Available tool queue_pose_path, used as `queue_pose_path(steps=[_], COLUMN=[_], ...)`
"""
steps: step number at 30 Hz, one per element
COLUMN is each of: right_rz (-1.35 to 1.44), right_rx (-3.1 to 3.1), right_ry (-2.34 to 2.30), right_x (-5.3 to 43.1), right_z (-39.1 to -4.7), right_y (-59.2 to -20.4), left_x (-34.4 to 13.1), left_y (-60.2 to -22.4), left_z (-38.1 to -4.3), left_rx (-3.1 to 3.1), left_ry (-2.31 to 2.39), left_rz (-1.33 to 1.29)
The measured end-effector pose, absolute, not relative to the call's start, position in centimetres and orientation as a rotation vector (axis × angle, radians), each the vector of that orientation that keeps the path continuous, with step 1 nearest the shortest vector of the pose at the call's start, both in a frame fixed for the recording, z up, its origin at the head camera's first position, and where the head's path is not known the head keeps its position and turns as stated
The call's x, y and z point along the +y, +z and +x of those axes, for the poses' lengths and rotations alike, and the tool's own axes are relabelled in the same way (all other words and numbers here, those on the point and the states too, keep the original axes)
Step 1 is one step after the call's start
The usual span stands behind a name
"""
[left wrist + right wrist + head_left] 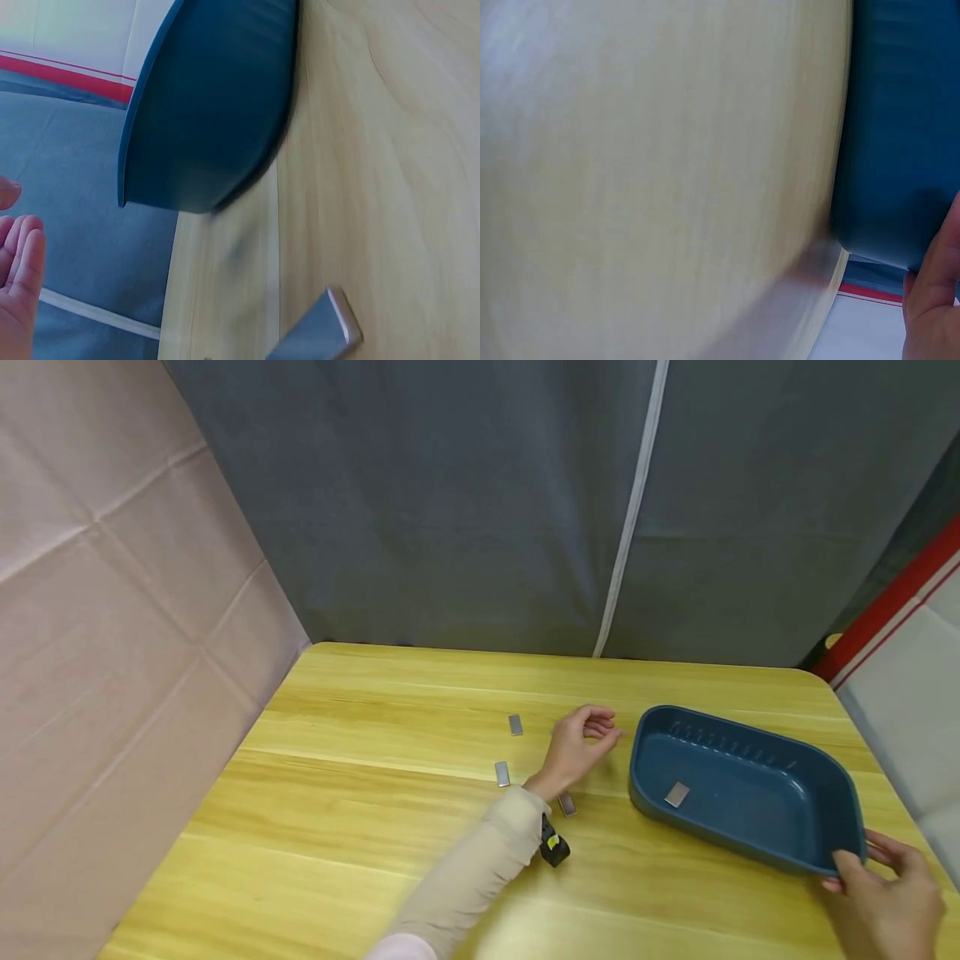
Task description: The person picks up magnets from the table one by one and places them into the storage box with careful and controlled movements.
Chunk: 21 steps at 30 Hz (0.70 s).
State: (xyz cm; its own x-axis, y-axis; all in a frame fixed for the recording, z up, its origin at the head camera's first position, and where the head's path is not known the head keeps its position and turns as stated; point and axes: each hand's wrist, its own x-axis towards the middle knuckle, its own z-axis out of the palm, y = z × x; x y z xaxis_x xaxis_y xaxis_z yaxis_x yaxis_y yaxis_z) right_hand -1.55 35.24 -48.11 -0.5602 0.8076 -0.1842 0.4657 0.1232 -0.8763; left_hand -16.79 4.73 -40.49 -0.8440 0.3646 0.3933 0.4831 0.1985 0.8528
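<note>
A dark blue plastic bin [738,785] sits on the right part of the table, with one small silver rectangular block [677,794] lying in it. My right hand [888,889] grips its near right corner, thumb at the rim and fingers outside; the right wrist view shows that hand [934,300] against the bin's wall [900,135]. Left of the bin, my left hand [573,747] is over the table with loosely bent fingers and nothing visible in them. Close to its wrist lies another silver block [567,804], partly covered by the arm.
Two more silver blocks, one farther back [515,725] and one nearer [502,774], lie on the wooden table [300,827] left of my left hand. A dark grey curtain [450,527] hangs behind the table. Pale cloth [112,652] covers the left side.
</note>
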Motion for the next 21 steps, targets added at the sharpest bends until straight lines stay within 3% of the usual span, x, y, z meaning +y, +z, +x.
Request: queue_pose_path(steps=[5,15,21], right_rz=[-1.246,-1.253,-1.259], right_rx=[-2.134,-2.18,-2.17], right_ry=[1.365,1.3,1.329], right_x=[34.9,35.7,34.5], right_z=[-1.5,-1.8,-1.7], right_y=[-47.4,-48.7,-47.0], left_x=[3.8,0.7,-0.8], left_y=[-42.7,-43.4,-44.4], left_z=[-18.0,-18.4,-18.4], left_rx=[-2.354,-2.421,-2.439], left_ry=[-1.742,-1.771,-1.722], left_rz=[-0.774,-0.614,-0.57])
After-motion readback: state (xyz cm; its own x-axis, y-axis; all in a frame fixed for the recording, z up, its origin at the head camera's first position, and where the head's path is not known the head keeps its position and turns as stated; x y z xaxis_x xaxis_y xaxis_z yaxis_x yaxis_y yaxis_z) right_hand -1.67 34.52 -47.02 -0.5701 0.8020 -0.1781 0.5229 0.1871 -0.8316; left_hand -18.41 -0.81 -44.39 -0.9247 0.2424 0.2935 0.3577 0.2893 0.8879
